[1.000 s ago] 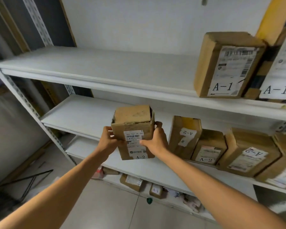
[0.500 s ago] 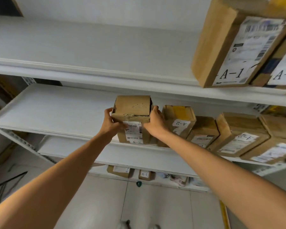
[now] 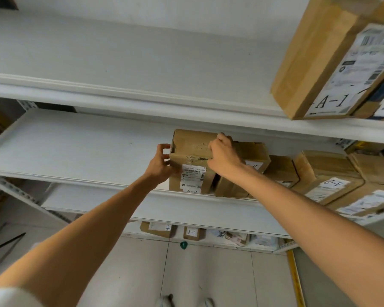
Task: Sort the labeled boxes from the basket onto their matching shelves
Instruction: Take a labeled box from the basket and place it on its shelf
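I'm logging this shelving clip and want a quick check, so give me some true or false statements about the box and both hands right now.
1. The box in hand carries an A-2 label. True.
2. It stands on the top shelf beside the A-1 box. False: it stands on the middle shelf, left of the other boxes; the A-1 box sits one shelf up.
3. The right hand is curled over the box's top right edge. True.
4. The left hand hangs down away from the box. False: it is up at the box's left side.
5. A small green thing lies on the floor below the shelves. True.
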Demonstrator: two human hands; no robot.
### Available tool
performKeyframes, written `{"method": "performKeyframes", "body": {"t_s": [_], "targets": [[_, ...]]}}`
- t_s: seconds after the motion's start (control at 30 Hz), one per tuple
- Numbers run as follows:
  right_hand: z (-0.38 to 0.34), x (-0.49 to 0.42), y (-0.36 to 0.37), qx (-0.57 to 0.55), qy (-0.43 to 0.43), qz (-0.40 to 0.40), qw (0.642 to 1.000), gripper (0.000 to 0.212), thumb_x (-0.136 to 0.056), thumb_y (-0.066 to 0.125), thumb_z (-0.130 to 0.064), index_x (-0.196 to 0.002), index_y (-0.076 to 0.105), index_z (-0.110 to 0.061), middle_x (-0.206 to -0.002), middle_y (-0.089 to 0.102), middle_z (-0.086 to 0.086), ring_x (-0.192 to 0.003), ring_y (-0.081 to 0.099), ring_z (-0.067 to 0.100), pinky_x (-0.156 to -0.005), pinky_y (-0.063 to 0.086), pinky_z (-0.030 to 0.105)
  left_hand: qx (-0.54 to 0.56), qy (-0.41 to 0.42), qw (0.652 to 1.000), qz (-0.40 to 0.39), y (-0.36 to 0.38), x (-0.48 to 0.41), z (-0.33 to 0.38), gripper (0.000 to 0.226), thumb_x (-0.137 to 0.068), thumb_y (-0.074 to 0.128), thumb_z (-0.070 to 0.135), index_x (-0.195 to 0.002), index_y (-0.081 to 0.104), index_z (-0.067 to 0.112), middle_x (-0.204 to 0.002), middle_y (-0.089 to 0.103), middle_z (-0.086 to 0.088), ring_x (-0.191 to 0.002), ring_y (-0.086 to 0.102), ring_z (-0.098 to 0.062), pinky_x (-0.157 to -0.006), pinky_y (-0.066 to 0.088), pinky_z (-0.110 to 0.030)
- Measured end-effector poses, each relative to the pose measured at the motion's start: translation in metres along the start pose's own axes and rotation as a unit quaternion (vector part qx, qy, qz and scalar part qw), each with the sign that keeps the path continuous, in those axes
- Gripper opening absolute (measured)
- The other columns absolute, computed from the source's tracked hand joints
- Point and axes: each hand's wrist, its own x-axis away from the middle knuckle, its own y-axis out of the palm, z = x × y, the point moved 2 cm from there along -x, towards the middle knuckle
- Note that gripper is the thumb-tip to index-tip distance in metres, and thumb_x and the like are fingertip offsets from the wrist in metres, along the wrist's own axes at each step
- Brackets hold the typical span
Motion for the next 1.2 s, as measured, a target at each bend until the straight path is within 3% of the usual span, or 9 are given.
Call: {"method": "performKeyframes", "body": {"t_s": [0.07, 0.2, 0.3, 0.37, 0.5, 0.63, 0.87, 0.93, 1.2], "targets": [[0.0, 0.0, -0.001, 0.01, -0.023, 0.0, 1.0, 0.021, -0.084, 0.06, 0.007, -0.096, 0.051, -0.008, -0.131, 0.041, 0.011, -0.126, 0.039, 0.025, -0.091, 0.033, 0.02, 0.006, 0.004, 1.0, -0.004, 0.005, 0.001, -0.001, 0.065, -0.078, 0.071, -0.005, -0.122, 0.031, 0.022, -0.113, 0.054, -0.004, -0.089, 0.061, -0.013, -0.06, 0.058, -0.022], [-0.005, 0.001, 0.002, 0.015, -0.049, 0.013, 0.999, 0.021, -0.084, 0.061, 0.005, -0.101, 0.053, -0.006, -0.13, 0.043, 0.009, -0.124, 0.039, 0.023, -0.092, 0.032, 0.022, -0.018, 0.0, 1.0, -0.002, 0.007, 0.002, -0.002, 0.071, -0.077, 0.072, -0.006, -0.128, 0.03, 0.018, -0.126, 0.052, -0.011, -0.098, 0.06, -0.021, -0.066, 0.058, -0.025], [-0.015, 0.003, 0.005, 0.03, -0.1, 0.019, 0.994, 0.029, -0.086, 0.059, 0.003, -0.114, 0.056, -0.002, -0.129, 0.046, 0.009, -0.124, 0.041, 0.024, -0.092, 0.034, 0.023, -0.102, -0.007, 0.995, 0.008, 0.004, 0.005, 0.0, 0.075, -0.074, 0.074, -0.005, -0.134, 0.032, 0.013, -0.134, 0.049, -0.014, -0.114, 0.054, -0.028, -0.085, 0.054, -0.037], [-0.031, 0.004, 0.01, 0.047, -0.153, 0.006, 0.987, 0.027, -0.086, 0.057, 0.001, -0.113, 0.058, -0.001, -0.12, 0.051, 0.009, -0.119, 0.046, 0.024, -0.087, 0.035, 0.022, -0.184, -0.001, 0.982, 0.038, -0.005, 0.013, 0.003, 0.075, -0.072, 0.078, 0.0, -0.135, 0.038, 0.012, -0.135, 0.048, -0.014, -0.12, 0.05, -0.029, -0.091, 0.049, -0.036], [-0.082, 0.005, 0.027, 0.096, -0.248, -0.019, 0.964, 0.029, -0.085, 0.059, -0.008, -0.114, 0.058, -0.006, -0.114, 0.056, 0.008, -0.108, 0.052, 0.026, -0.088, 0.047, 0.033, -0.324, -0.018, 0.944, 0.063, -0.048, 0.041, 0.005, 0.066, -0.074, 0.078, 0.011, -0.132, 0.046, 0.015, -0.132, 0.05, -0.012, -0.117, 0.052, -0.027, -0.088, 0.045, -0.03], [-0.14, 0.013, 0.044, 0.121, -0.328, -0.029, 0.937, 0.042, -0.084, 0.059, -0.013, -0.124, 0.048, -0.007, -0.122, 0.05, 0.011, -0.114, 0.046, 0.028, -0.091, 0.045, 0.038, -0.394, -0.043, 0.907, 0.138, -0.11, 0.091, 0.009, 0.051, -0.076, 0.073, 0.016, -0.124, 0.055, 0.017, -0.124, 0.06, -0.006, -0.109, 0.057, -0.023, -0.086, 0.047, -0.03], [-0.232, 0.075, 0.077, 0.133, -0.518, -0.146, 0.832, 0.043, -0.08, 0.066, -0.024, -0.115, 0.048, -0.007, -0.119, 0.05, 0.014, -0.111, 0.049, 0.031, -0.087, 0.046, 0.037, -0.398, -0.165, 0.842, 0.324, -0.164, 0.246, 0.0, 0.046, -0.072, 0.073, 0.023, -0.116, 0.059, 0.023, -0.113, 0.065, 0.0, -0.101, 0.061, -0.022, -0.077, 0.049, -0.031], [-0.25, 0.108, 0.089, 0.131, -0.576, -0.153, 0.792, 0.043, -0.079, 0.068, -0.027, -0.113, 0.048, -0.009, -0.117, 0.05, 0.013, -0.108, 0.05, 0.03, -0.085, 0.046, 0.039, -0.387, -0.214, 0.82, 0.364, -0.16, 0.295, -0.009, 0.047, -0.072, 0.073, 0.026, -0.117, 0.06, 0.023, -0.114, 0.065, -0.001, -0.103, 0.061, -0.023, -0.084, 0.051, -0.034], [-0.264, 0.271, 0.142, 0.113, -0.742, -0.239, 0.616, 0.057, -0.079, 0.072, -0.03, -0.125, 0.047, -0.008, -0.117, 0.05, 0.011, -0.108, 0.051, 0.029, -0.08, 0.045, 0.033, -0.219, -0.357, 0.743, 0.522, -0.044, 0.494, -0.055, 0.048, -0.077, 0.075, 0.024, -0.121, 0.059, 0.013, -0.116, 0.064, -0.007, -0.105, 0.06, -0.022, -0.092, 0.05, -0.037]]}}
